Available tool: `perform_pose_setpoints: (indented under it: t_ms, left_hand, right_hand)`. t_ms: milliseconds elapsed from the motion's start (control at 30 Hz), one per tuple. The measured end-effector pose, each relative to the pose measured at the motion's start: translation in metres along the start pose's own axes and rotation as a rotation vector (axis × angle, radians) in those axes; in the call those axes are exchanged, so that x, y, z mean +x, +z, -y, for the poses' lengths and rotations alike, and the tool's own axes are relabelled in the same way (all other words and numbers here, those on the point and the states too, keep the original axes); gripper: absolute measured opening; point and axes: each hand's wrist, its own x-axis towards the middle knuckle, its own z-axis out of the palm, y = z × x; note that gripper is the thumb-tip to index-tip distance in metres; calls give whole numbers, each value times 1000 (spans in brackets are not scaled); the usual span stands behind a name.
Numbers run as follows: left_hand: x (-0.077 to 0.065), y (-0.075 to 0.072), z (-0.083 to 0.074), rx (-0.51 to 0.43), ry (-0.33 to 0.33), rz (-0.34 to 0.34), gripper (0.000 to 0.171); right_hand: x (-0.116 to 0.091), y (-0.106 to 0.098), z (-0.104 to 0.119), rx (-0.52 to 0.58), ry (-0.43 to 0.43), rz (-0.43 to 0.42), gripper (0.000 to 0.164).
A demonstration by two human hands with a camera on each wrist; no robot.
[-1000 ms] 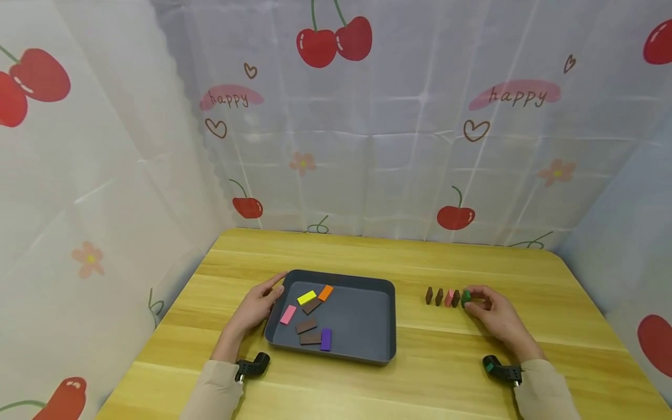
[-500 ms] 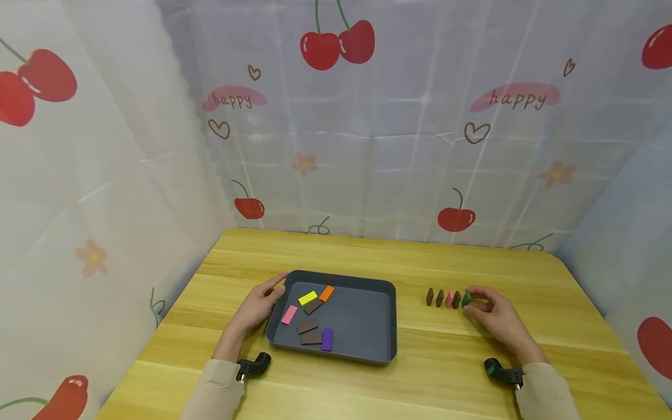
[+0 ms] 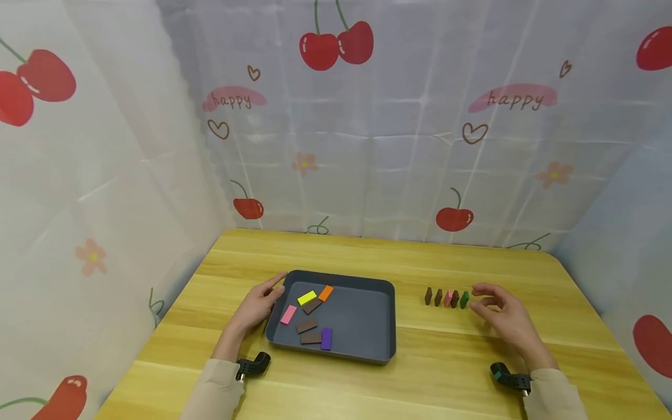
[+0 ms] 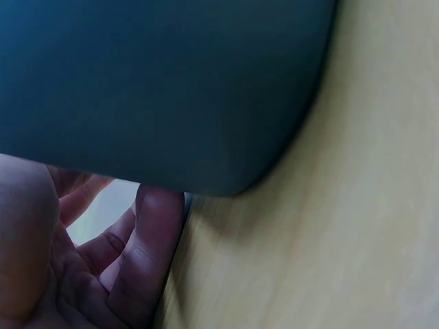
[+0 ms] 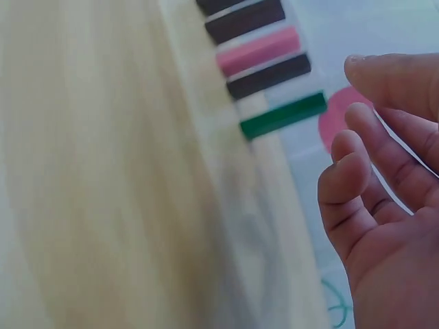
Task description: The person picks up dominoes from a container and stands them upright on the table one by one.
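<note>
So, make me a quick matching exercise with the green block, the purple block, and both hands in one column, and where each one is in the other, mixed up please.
Column one
1. green block
2. left hand
3. purple block
4. right hand

Column two
A. lying inside the tray
B. just right of the row of standing blocks, holding nothing
C. standing at the right end of that row
D. at the tray's left side

Right pairs: 1-C, 2-D, 3-A, 4-B.
</note>
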Motion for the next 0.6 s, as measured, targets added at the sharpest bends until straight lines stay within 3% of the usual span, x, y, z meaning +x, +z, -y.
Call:
perform_pose_setpoints:
  t_ms: [233, 600]
  left_hand:
    - [0, 0, 1, 16, -4, 2, 47]
    - [0, -1, -1, 2, -5, 0, 47]
  right_hand:
    - [4, 8, 27, 4, -79, -17, 42]
    - [22, 45, 68, 142, -166, 99, 35]
